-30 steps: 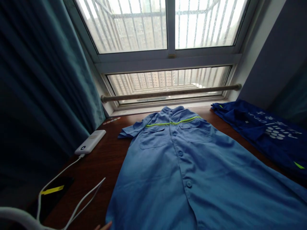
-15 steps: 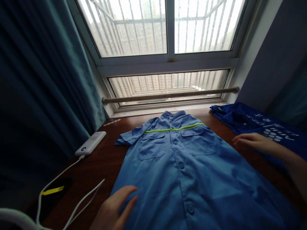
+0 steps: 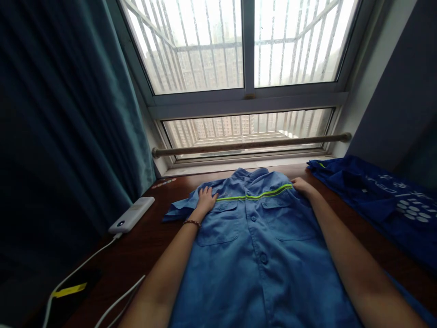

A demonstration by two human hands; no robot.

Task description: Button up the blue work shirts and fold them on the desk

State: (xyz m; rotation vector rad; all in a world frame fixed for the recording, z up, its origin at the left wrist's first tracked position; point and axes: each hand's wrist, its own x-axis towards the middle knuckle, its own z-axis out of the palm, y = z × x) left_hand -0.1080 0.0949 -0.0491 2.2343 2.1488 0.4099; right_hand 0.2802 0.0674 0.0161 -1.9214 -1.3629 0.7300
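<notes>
A light blue button-up shirt (image 3: 259, 255) with a neon yellow chest stripe lies face up on a dark wooden surface (image 3: 146, 241), collar toward the window. My left hand (image 3: 205, 198) rests flat on the shirt's left shoulder, fingers stretched out, a bead bracelet on the wrist. At the shirt's other shoulder lies my right hand (image 3: 302, 186), fingers curled over the cloth edge; whether they grip it is unclear. Both forearms stretch over the shirt's body.
A white power bank (image 3: 131, 215) with a white cable (image 3: 82, 266) lies at the left, with a dark phone (image 3: 68, 291) nearer me. A dark blue printed garment (image 3: 385, 196) lies at the right. Teal curtain (image 3: 68, 127) on the left, barred window (image 3: 246, 77) ahead.
Both hands have come into view and reached forward along the shirt to its shoulders. The camera has tipped up slightly.
</notes>
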